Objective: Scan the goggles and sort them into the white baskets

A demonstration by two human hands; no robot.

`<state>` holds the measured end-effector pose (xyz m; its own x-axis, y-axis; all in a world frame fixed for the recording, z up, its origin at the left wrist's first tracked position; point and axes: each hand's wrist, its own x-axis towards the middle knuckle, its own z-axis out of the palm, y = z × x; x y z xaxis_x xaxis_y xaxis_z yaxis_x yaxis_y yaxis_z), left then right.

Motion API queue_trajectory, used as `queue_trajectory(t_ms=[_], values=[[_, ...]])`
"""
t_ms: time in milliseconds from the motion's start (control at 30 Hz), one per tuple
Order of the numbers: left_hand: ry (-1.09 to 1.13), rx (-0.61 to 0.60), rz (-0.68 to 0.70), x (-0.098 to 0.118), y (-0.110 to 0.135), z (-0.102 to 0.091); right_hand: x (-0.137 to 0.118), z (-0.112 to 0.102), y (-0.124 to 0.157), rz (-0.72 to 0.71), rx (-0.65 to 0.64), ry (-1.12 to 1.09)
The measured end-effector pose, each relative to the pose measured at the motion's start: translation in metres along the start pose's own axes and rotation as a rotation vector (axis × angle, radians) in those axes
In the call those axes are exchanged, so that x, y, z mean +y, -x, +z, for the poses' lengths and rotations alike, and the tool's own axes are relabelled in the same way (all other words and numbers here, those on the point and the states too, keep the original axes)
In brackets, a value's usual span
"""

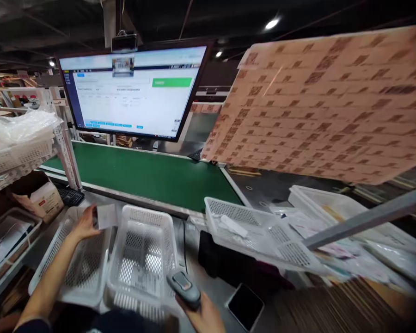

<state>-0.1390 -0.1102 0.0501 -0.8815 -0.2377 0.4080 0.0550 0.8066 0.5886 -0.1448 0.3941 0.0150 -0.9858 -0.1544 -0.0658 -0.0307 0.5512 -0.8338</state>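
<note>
White paper slip (106,216), small and rectangular, is pinched in the left hand (86,224) above the far end of a white perforated plastic basket (76,268) at the left. Right hand (203,317) is clamped round a grey handheld barcode scanner (184,286), nose toward a second white perforated basket (143,259) with a printed label lying flat inside. Large monitor (133,90) shows a green bar, so a scan looks registered; slip not yet placed. Green conveyor belt (149,173) carries nothing in view.
</note>
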Motion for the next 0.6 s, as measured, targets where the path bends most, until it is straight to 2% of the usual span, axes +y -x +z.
queue_trajectory(t_ms=[100, 233, 333, 400, 467, 533, 600], values=[[0.030, -0.034, 0.076, 0.017, -0.022, 0.012, -0.040, -0.019, -0.017, -0.127, -0.085, 0.042], [0.176, -0.006, 0.254, 0.041, -0.037, 0.039, -0.088, -0.031, -0.028, -0.372, -0.112, 0.070], [0.306, 0.006, 0.235, 0.072, -0.034, 0.056, -0.107, -0.033, -0.026, -0.478, -0.123, 0.105], [0.437, 0.059, 0.106, 0.093, -0.028, 0.065, -0.109, -0.034, -0.024, -0.503, -0.107, 0.120], [0.657, 0.200, -0.099, 0.109, -0.024, 0.073, -0.106, -0.035, -0.023, -0.508, -0.076, 0.091], [0.954, 0.350, -0.400, 0.120, -0.022, 0.080, -0.101, -0.035, -0.023, -0.493, -0.044, 0.030], [1.257, 0.400, -0.767, 0.125, -0.022, 0.084, -0.095, -0.035, -0.024, -0.471, -0.026, -0.011]])
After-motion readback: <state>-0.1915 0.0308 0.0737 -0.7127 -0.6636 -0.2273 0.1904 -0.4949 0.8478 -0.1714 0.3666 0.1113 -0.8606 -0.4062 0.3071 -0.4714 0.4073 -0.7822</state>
